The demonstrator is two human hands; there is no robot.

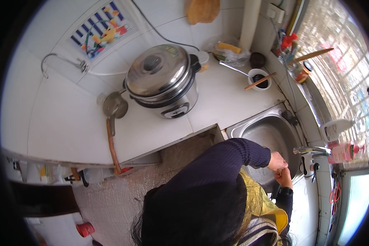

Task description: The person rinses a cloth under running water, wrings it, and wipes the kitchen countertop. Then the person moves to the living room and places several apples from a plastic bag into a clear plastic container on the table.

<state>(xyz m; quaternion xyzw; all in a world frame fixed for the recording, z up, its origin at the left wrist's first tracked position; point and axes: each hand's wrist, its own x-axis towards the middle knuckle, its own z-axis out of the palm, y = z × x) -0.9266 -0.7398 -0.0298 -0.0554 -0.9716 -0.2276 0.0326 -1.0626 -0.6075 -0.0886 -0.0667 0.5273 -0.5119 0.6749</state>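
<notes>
My left hand point(277, 161), coming from a dark ribbed sleeve, is over the stainless steel sink point(255, 132) with its fingers bent inward. Against it is my right hand point(284, 178), which wears a black band at the wrist. The fingers of both hands meet, and whatever may be between them is too small and hidden to tell. Just beyond the hands, the chrome faucet point(312, 150) reaches over the sink's rim. A dark handle point(275, 190) shows beside my right wrist, partly covered.
A large lidded electric cooker point(163, 80) stands on the white counter point(215, 101). Near it lies a metal ladle point(115, 104). A white bowl point(259, 80) holds dark contents, with chopsticks and a spoon. Bottles point(341, 152) line the window ledge behind the faucet.
</notes>
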